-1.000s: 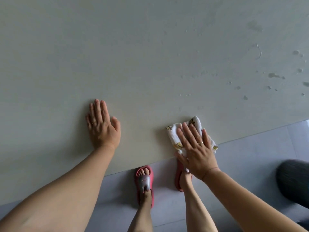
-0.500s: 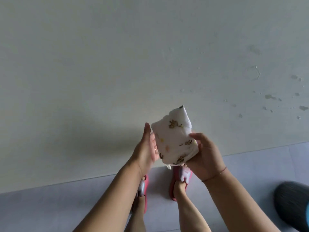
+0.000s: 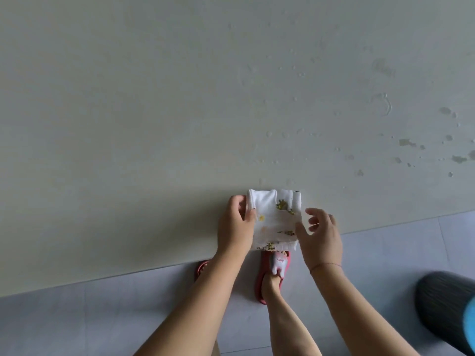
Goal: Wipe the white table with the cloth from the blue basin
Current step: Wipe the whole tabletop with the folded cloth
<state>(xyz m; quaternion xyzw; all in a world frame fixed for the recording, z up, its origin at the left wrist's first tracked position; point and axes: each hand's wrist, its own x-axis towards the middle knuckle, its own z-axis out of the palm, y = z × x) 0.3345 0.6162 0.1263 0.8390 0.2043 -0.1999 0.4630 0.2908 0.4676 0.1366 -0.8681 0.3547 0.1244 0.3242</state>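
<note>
A folded white cloth (image 3: 276, 218) with small yellow prints lies at the near edge of the white table (image 3: 154, 124). My left hand (image 3: 235, 226) grips the cloth's left edge, thumb on top. At the cloth's right side is my right hand (image 3: 320, 235), its thumb touching the edge and its fingers spread apart above the table. Water drops and damp patches (image 3: 407, 143) dot the table to the right. The blue basin is mostly out of view; a blue sliver (image 3: 469, 323) shows at the far right edge.
The table's near edge (image 3: 128, 274) runs diagonally across the lower frame. Below it are grey floor tiles (image 3: 77, 317) and my feet in red slippers (image 3: 273, 273). A dark ribbed object (image 3: 442, 307) stands on the floor at lower right.
The cloth, held up between both hands half a second ago, now lies flat at the table edge, refolded. One second ago my right hand pressed it while the left lay flat on the table.
</note>
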